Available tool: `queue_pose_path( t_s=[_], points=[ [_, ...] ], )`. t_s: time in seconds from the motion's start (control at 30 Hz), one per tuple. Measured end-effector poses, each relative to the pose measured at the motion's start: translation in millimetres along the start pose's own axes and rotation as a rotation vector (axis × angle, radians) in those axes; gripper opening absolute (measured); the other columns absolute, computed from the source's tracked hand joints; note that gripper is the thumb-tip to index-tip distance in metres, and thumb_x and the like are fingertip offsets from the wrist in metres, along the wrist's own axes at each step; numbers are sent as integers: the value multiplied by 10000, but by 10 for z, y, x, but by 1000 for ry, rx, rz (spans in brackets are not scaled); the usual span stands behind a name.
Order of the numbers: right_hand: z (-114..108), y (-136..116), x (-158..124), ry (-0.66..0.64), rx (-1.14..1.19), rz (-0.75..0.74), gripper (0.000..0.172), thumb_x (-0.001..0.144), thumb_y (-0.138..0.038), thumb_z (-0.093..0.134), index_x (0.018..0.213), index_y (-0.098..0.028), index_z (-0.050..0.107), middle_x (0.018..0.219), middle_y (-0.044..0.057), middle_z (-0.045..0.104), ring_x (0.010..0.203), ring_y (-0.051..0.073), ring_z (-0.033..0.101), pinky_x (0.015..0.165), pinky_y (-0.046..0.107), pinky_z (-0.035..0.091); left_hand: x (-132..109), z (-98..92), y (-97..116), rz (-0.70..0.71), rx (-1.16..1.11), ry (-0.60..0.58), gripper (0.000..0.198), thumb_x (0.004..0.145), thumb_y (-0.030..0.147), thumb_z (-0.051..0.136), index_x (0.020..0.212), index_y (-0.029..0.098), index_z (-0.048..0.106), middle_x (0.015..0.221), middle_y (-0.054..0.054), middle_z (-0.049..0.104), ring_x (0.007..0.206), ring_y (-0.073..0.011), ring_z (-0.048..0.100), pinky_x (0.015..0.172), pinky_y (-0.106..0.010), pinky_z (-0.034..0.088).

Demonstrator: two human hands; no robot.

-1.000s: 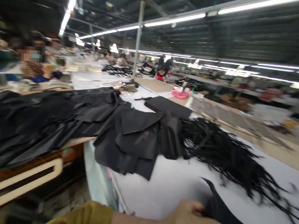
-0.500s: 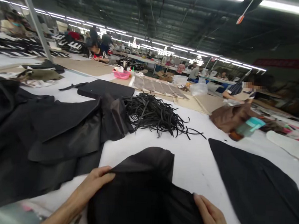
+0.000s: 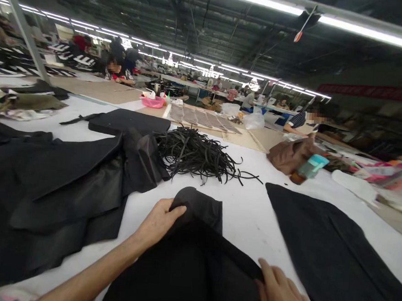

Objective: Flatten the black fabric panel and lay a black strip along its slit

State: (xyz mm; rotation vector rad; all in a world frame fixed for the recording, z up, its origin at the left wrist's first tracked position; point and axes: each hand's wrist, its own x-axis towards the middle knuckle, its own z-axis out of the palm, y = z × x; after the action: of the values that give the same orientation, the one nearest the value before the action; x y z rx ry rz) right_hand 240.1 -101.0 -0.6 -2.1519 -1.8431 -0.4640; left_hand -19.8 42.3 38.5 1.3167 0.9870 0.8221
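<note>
Between my hands a black fabric piece (image 3: 186, 268) is spread over the white tabletop, its far end rounded on one side. My left hand (image 3: 162, 219) pinches its upper left edge, thumb on top and fingers underneath. My right hand (image 3: 281, 289) grips the right edge, the thumb partly hidden by the cloth. Beyond it lies a tangled heap of thin black strips (image 3: 197, 155). Another flat black panel (image 3: 331, 251) rests to the right, and a pile of black fabric pieces (image 3: 67, 187) covers the left side.
A black padded slab (image 3: 127, 121) lies behind the left pile. Further back stands a pink basket (image 3: 152, 101). On the right are a bottle with a turquoise lid (image 3: 310, 169) and brown fabric (image 3: 286, 154). A co-worker in a striped top (image 3: 297, 123) is across the table.
My left hand has moved up and right along the fabric's edge toward its rounded end. My right hand still holds the right edge. The whole view has shifted slightly.
</note>
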Motion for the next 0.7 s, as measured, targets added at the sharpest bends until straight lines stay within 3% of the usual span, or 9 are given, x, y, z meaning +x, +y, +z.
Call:
queue_pose_path(
  t_s=[0.07, 0.17, 0.23, 0.3, 0.37, 0.47, 0.63, 0.7],
  points=[
    [-69, -196, 85, 196, -173, -90, 365, 863, -257, 320, 1093, -132, 574, 1031, 150, 632, 873, 321, 594, 663, 424, 449, -28, 128, -35, 38, -9, 22, 282, 802, 370, 495, 742, 132, 635, 695, -2, 620, 667, -165, 542, 610, -237, 426],
    [-121, -665, 303, 357, -118, -249, 373, 894, -275, 335, 1141, -70, 524, 1124, 186, 583, 1010, 317, 535, 836, 453, 408, -96, 283, -13, 108, -19, -10, 296, 843, 379, 464, 860, 146, 646, 777, -1, 638, 752, -174, 544, 693, -243, 437],
    [-88, -945, 444, 367, -29, -253, 353, 907, -250, 323, 1149, -72, 508, 1107, 175, 589, 1027, 296, 525, 894, 456, 375, -141, 352, 22, 164, -3, -36, 280, 853, 360, 466, 946, 163, 641, 833, 3, 647, 801, -176, 541, 749, -244, 433],
    [-17, -1110, 537, 282, 103, -214, 304, 912, -209, 308, 1087, -114, 538, 986, 131, 628, 919, 249, 566, 851, 412, 406, -174, 380, 40, 193, 19, -49, 270, 854, 349, 475, 980, 173, 636, 848, 8, 648, 810, -173, 535, 765, -239, 430],
    [60, -1161, 573, 170, 245, -155, 278, 917, -201, 301, 950, -169, 575, 821, 73, 631, 752, 199, 580, 708, 328, 443, -192, 367, 32, 189, 35, -40, 271, 854, 360, 479, 978, 178, 637, 821, 14, 642, 796, -172, 531, 747, -233, 432],
    [144, -1124, 561, 89, 399, -65, 304, 929, -243, 290, 797, -202, 561, 692, 25, 590, 602, 155, 549, 548, 248, 395, -191, 293, -4, 163, 60, 14, 293, 854, 401, 468, 927, 176, 642, 768, 17, 624, 771, -175, 527, 712, -230, 429],
    [129, -948, 546, 1, 492, 24, 357, 934, -356, 276, 757, -207, 548, 523, -25, 522, 446, 129, 473, 468, 232, 329, -121, 57, -90, 110, 12, 112, 305, 838, 418, 469, 834, 158, 628, 718, 4, 609, 761, -185, 542, 702, -240, 437],
    [58, -788, 578, -56, 555, 92, 379, 922, -411, 288, 744, -205, 551, 533, -15, 542, 475, 137, 495, 491, 227, 357, -81, -90, -168, 80, 15, 146, 315, 818, 436, 488, 746, 152, 605, 593, 20, 547, 612, -141, 505, 581, -213, 420]
  ],
)
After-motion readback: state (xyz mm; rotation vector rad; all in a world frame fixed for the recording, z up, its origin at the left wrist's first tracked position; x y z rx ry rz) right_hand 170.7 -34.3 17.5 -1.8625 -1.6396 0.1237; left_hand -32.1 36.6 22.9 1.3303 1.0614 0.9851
